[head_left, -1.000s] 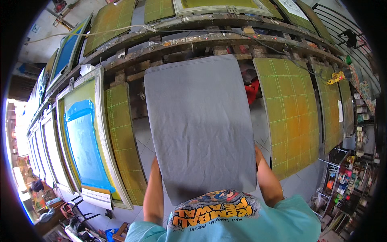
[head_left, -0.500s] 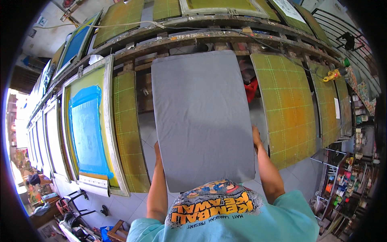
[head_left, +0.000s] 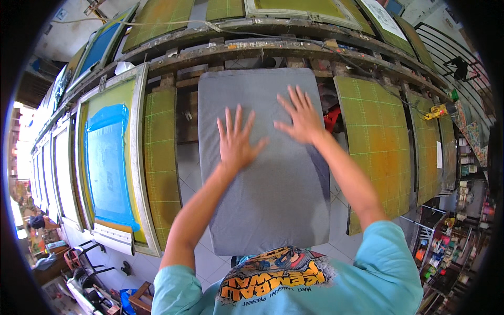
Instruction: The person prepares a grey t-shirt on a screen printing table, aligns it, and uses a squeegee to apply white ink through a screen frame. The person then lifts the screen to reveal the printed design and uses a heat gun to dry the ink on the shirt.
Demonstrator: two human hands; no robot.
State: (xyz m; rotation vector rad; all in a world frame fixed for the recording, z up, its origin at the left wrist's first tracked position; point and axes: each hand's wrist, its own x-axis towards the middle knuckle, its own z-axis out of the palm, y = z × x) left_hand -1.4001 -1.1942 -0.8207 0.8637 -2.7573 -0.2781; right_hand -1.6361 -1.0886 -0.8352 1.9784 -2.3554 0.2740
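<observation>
Grey fabric (head_left: pixel 268 205) covers a long board in front of me and looks mostly smooth. My left hand (head_left: pixel 237 139) is over its left half, palm down with the fingers spread. Farther up on the right, my right hand (head_left: pixel 300 116) is also spread over the cloth, palm down. Both appear to rest on the fabric, and neither holds anything. The board's far end lies close to a dark wooden rail (head_left: pixel 247 51).
To the left stands a framed printing screen (head_left: pixel 144 157) with blue ink (head_left: pixel 107 163) on its mesh. Olive boards marked with grid lines (head_left: pixel 375 152) flank the grey one. A yellow tool (head_left: pixel 436 112) lies at the right, above a shelf of small containers (head_left: pixel 446 247).
Both hands have come up from the sides of the board onto the top of the grey fabric, with fingers now spread. The view has shifted slightly.
</observation>
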